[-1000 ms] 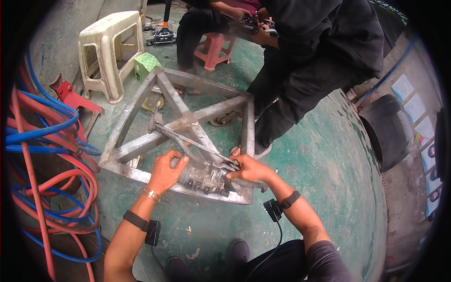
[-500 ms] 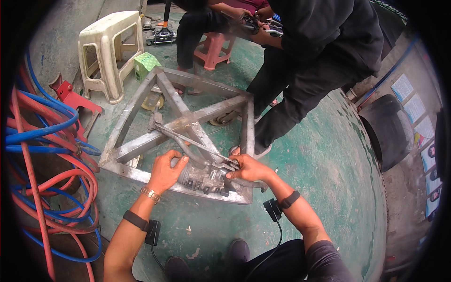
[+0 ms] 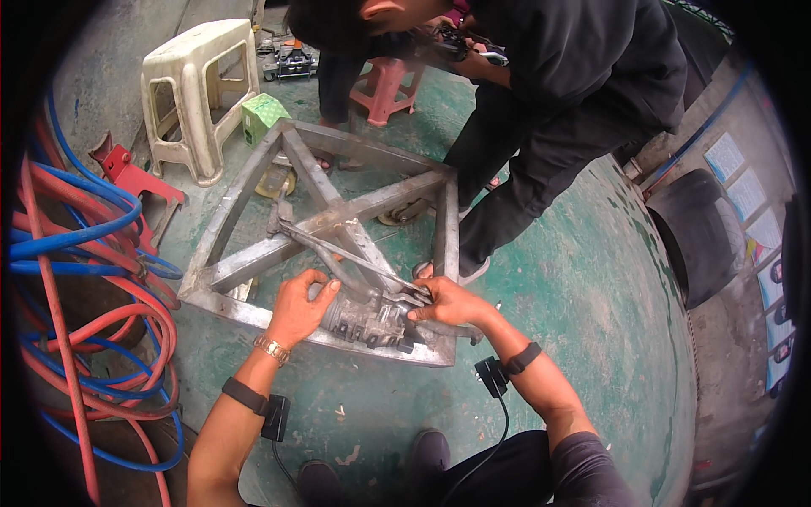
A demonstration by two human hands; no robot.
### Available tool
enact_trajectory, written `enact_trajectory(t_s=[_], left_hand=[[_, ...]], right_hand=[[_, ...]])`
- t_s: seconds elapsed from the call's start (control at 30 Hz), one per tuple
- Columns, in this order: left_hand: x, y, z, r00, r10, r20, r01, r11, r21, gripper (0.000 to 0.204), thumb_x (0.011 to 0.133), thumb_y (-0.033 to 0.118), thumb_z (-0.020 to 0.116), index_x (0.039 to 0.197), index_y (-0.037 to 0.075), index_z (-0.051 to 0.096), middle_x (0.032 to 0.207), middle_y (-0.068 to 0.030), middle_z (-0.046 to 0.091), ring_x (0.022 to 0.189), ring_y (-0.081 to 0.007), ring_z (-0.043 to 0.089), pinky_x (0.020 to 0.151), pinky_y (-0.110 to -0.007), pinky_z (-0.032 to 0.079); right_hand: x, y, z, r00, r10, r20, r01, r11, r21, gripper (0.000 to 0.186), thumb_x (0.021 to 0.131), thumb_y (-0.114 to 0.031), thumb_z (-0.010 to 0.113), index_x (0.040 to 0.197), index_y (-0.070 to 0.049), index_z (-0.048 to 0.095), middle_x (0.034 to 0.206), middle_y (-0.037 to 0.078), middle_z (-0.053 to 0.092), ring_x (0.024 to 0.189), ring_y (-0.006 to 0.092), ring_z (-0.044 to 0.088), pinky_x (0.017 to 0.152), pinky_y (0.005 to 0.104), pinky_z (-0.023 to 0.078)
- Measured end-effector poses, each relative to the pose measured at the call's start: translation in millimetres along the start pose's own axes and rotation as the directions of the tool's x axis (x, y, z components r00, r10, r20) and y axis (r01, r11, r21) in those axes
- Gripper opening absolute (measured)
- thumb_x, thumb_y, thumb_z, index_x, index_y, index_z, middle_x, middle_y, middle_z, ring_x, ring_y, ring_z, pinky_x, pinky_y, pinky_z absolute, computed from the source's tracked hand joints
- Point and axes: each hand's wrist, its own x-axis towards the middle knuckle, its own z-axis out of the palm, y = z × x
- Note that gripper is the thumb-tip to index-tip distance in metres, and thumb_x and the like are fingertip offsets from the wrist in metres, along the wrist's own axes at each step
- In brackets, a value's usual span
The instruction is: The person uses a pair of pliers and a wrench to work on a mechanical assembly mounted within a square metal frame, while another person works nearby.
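Co-worker (image 3: 583, 84) bent lower, fingers (image 3: 425, 313) unmoved at metalwork (image 3: 365, 324)

The scene is seen from the head of the person at work, through the left one of two wide fisheye cameras worn side by side. The view is faced forward and steeply down: the green painted floor (image 3: 617, 338) and the silver-grey welded metal frame (image 3: 338, 217) are looked at from above. The bare hands (image 3: 445, 302) and the dirty grey metal part (image 3: 365, 324) between them are shown near, just below centre. The bare forearms (image 3: 543, 387) are brought in from the lower edge. Farther off, the cream plastic stool (image 3: 199, 44) is caught at a slant. Toward the round dark rim, straight edges are bent.
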Motion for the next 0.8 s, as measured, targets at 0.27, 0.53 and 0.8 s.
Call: enact_trajectory(t_s=[0.27,0.53,0.8], left_hand=[[-0.2,-2.1,0.6,1.0,-0.026,0.007,0.026,1.0,-0.008,0.027,0.092,0.022,0.069,0.095,-0.004,0.066,0.084,-0.0149,0.07,0.077,-0.0158,0.064,0.071,-0.033,0.049],[-0.1,-0.8,-0.5,1.0,-0.025,0.01,0.025,1.0,0.001,0.027,0.092,0.022,0.069,0.096,-0.004,0.066,0.085,-0.0158,0.07,0.08,-0.0172,0.065,0.073,-0.033,0.05],[0.3,-0.5,-0.3,1.0,-0.012,0.004,0.012,1.0,0.01,0.029,0.092,0.024,0.069,0.096,-0.005,0.066,0.085,-0.0167,0.07,0.079,-0.0182,0.065,0.072,-0.034,0.05]], right_hand=[[0.9,1.9,0.7,1.0,-0.005,0.006,0.005,1.0,0.011,0.046,0.079,-0.023,0.082,0.113,0.0,0.063,0.094,0.019,0.069,0.086,0.0299,0.065,0.079,0.0405,0.048],[0.5,3.2,1.5,1.0,0.0,-0.006,0.0,1.0,0.023,0.044,0.079,-0.022,0.081,0.112,0.0,0.063,0.093,0.019,0.069,0.086,0.0292,0.064,0.079,0.0402,0.048],[1.0,4.7,1.8,1.0,-0.025,0.004,0.024,0.999,0.03,0.042,0.081,-0.021,0.081,0.113,0.0,0.063,0.092,0.018,0.069,0.085,0.0275,0.063,0.08,0.0397,0.048]])
